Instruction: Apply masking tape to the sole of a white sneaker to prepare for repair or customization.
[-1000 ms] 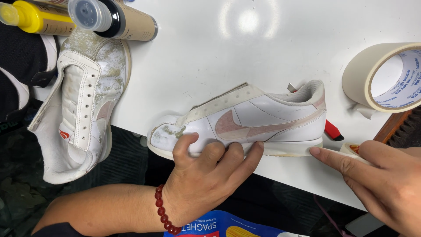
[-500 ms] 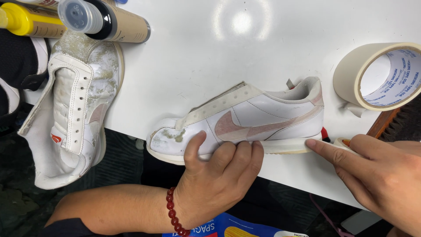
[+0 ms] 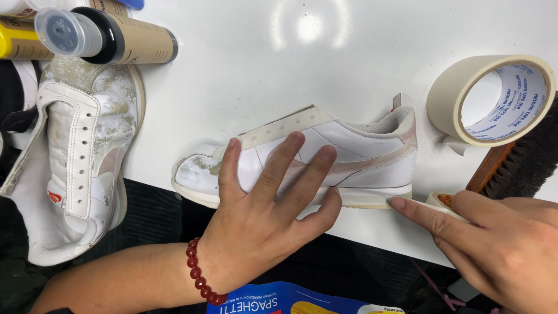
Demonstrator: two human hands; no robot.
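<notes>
I see the white sneaker (image 3: 325, 160) lying on its side at the near edge of the white table (image 3: 244, 75), toe pointing left, sole toward me. My left hand (image 3: 267, 215) lies flat and spread over the side of the sneaker, fingers splayed across the upper, pressing it down rather than gripping it. A red bead bracelet (image 3: 200, 279) sits on that wrist. My right hand (image 3: 500, 244) is at the heel end: its index fingertip touches the rear of the sole, and the remaining fingers curl around what appears to be a small strip or roll of tape (image 3: 442, 200), mostly hidden. A roll of masking tape (image 3: 494, 99) stands beyond the heel, beside a brush (image 3: 517, 163). A second, dirtier sneaker (image 3: 75, 168) lies well to the left, overhanging the table edge, below a capped bottle (image 3: 104, 38).
</notes>
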